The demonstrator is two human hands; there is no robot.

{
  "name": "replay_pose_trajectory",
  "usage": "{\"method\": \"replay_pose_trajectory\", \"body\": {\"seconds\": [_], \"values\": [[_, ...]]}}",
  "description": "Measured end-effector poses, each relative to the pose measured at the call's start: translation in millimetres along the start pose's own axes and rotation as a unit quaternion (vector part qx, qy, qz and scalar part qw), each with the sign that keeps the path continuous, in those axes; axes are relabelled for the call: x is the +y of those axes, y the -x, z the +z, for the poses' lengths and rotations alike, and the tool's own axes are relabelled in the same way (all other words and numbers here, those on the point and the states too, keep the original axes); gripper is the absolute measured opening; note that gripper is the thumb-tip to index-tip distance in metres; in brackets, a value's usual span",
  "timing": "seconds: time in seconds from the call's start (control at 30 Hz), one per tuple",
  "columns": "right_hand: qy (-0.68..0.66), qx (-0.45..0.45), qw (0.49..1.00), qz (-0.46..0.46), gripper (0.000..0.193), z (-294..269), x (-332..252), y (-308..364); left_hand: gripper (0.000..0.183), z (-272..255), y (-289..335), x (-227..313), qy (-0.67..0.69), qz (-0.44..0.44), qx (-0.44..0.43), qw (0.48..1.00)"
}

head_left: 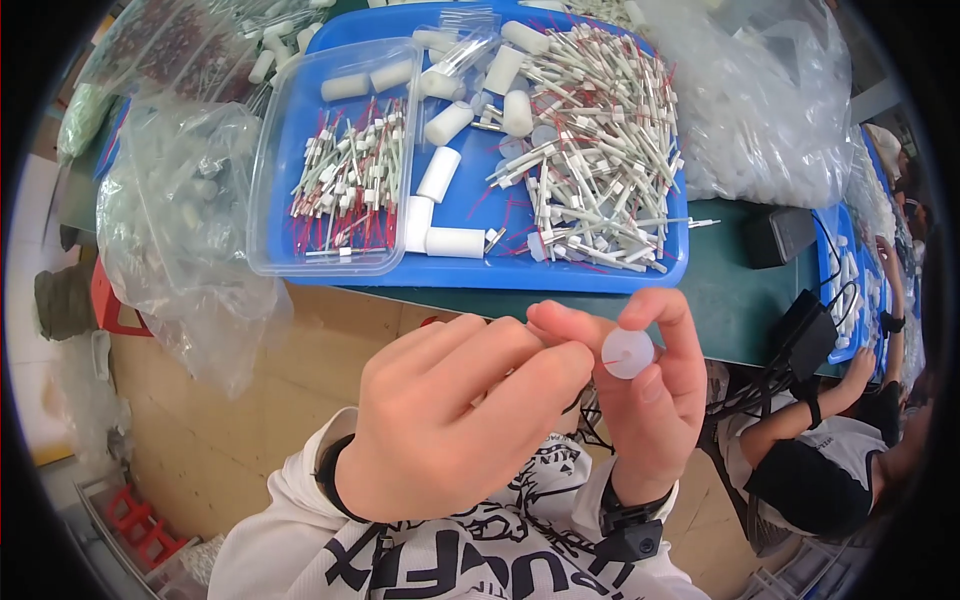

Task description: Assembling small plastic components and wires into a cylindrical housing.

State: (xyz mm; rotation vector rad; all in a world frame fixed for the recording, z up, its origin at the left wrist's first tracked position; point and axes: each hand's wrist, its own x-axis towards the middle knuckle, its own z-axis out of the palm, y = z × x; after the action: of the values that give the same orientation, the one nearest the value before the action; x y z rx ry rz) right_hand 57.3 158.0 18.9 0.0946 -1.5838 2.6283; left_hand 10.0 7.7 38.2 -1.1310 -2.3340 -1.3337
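Note:
Just in front of my chest, my right hand point(652, 425) is closed, holding a round translucent white cap point(627, 353) between thumb and fingers. A fine reddish line, like a thin wire, shows on the cap's face. Beside it, my left hand point(455, 415) is closed with its back toward me. Its thumb and fingertips meet close to the cap and hide whatever they pinch. Beyond both hands stands a blue tray point(470, 272), which holds a heap of thin white sticks with red wires point(600, 150) and several white cylinders point(457, 242).
A clear plastic box point(330, 262) with more wired sticks sits in the tray's left part. Plastic bags point(180, 190) lie to the left, and another large bag point(765, 120) to the right. Black adapters point(800, 330) with cables hang at the right table edge. Another person point(810, 450) works at right.

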Motion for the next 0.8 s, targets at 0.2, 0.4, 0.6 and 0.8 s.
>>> {"method": "replay_pose_trajectory", "body": {"seconds": [0.2,0.4,0.6,0.8], "values": [[-0.065,-0.040,0.996,-0.040,0.026,-3.5,6.1,0.0,0.023,-1.5,0.4,-1.0,-0.059,0.025,-0.004,0.998],[0.099,-0.034,0.992,-0.070,0.030,-8.7,6.9,-1.6,0.026,-3.2,-0.4,-0.5,-0.101,0.020,-0.014,0.995],[0.287,-0.037,0.953,-0.090,0.034,-9.8,0.9,-3.4,0.028,-7.7,-0.9,-3.3,-0.084,0.015,-0.049,0.995],[0.334,-0.008,0.930,-0.150,0.033,-16.1,-4.2,-7.9,0.040,-10.4,-1.2,-10.4,0.065,-0.042,-0.092,0.993]]}}
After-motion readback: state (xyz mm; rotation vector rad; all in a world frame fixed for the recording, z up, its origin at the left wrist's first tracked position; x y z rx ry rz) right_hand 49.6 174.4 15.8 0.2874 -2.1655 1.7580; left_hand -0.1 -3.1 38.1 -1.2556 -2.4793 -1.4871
